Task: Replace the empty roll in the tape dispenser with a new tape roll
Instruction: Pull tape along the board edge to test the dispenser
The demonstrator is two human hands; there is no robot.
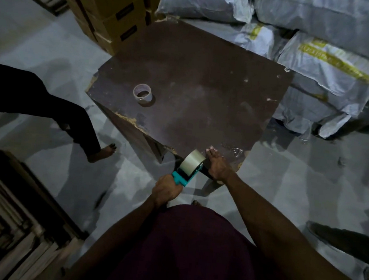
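Observation:
A teal tape dispenser [181, 177] is held near the front corner of a dark brown table [205, 86]. A full tape roll [192, 162] sits on its spindle. My left hand [166, 190] grips the dispenser's handle. My right hand [218, 164] is at the dispenser's front end, fingers pointing over the table edge; whether it grips the dispenser or rests on the table, I cannot tell. An empty roll core [142, 94] stands upright on the left part of the table, apart from both hands.
Stacked cardboard boxes [114, 8] stand behind the table's left. White sacks [318, 57] pile along the back and right. Another person's dark-trousered leg and bare foot [100, 153] are on the floor to the left. A shoe [337, 238] shows at the right.

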